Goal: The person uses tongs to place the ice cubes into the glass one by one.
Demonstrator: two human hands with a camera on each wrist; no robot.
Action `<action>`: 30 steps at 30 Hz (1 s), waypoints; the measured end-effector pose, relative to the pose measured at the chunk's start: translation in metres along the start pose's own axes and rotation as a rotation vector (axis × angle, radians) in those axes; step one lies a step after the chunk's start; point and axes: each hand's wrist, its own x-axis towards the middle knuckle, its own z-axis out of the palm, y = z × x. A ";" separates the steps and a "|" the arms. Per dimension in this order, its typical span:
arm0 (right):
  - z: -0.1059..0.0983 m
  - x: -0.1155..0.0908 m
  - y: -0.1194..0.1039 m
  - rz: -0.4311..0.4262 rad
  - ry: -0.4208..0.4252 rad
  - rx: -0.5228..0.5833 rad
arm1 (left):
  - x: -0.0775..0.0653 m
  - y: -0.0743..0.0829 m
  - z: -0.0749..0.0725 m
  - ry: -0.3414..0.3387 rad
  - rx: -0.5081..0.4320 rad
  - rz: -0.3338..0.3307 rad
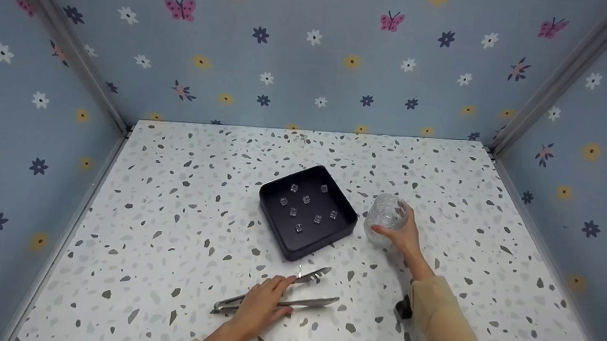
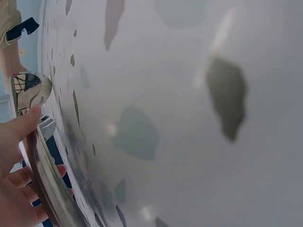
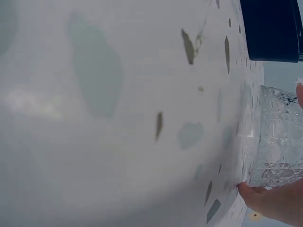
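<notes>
Metal tongs lie across the front of the table with their arms spread apart, tips toward the right. My left hand grips them around the middle; the left wrist view shows the thumb and fingers on either side of the metal arms. To the right of the dark tray, my right hand holds a clear patterned glass by its side, thumb in front. In the right wrist view the glass stands by the tabletop, fingers partly cut off by the frame edge.
Several small clear cubes lie scattered in the square dark tray at the middle of the speckled white table. Blue flower-patterned panels enclose the back and sides. A black strap device sits at the right sleeve.
</notes>
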 end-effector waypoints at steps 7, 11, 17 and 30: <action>0.001 -0.001 0.002 0.001 0.015 -0.004 | 0.000 -0.002 0.003 0.030 -0.016 0.016; 0.003 -0.003 0.003 0.006 0.032 -0.019 | -0.001 -0.003 0.004 0.054 -0.026 0.027; 0.005 -0.005 0.003 -0.011 0.042 -0.002 | -0.004 -0.005 0.005 0.090 -0.044 0.030; 0.006 -0.021 0.004 -0.034 0.042 -0.028 | -0.003 -0.001 0.002 0.232 -0.052 0.053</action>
